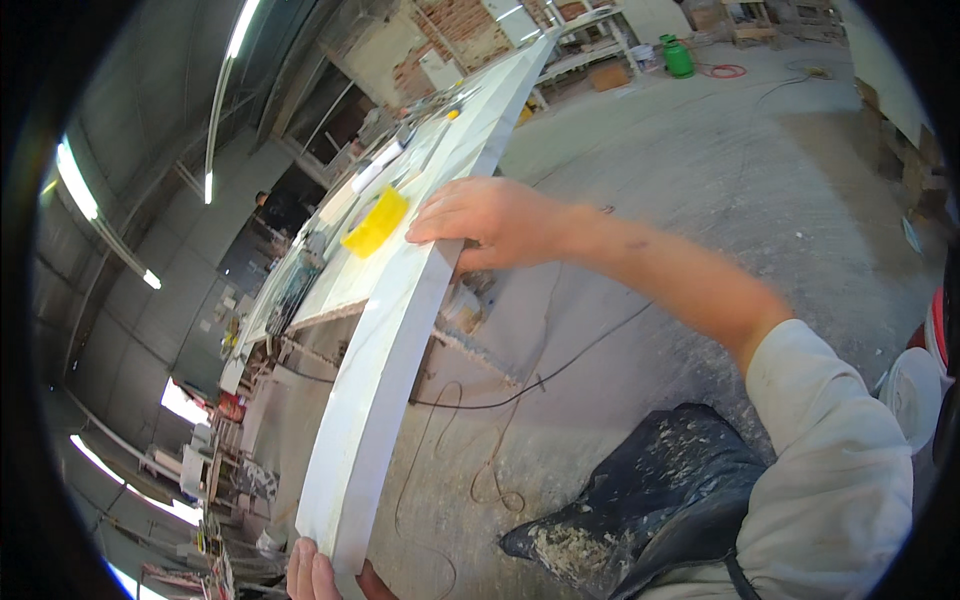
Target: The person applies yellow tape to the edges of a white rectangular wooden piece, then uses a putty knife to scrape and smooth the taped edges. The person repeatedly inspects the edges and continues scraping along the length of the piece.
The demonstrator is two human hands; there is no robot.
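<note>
My right hand [495, 221] grips a long white, grey-veined stone-look strip [367, 420], fingers over its top face and thumb below the edge. At the strip's near end, low in the picture, my left hand [311, 574] holds it by the corner; only its fingers and part of the thumb show. The strip has a top face and a front face meeting at a long edge, and its far part runs along a workbench [330, 304]. Left of my right hand, a roll of yellow tape [375, 223] stands on the worktop.
Cables [487, 405] trail over the dusty floor beside my stained dark apron [622, 517]. A bucket [463, 307] is under the bench. A power tool [296, 289] rests behind the tape. Far off are a green gas cylinder [677, 56], a red hose [726, 71] and a person [283, 212].
</note>
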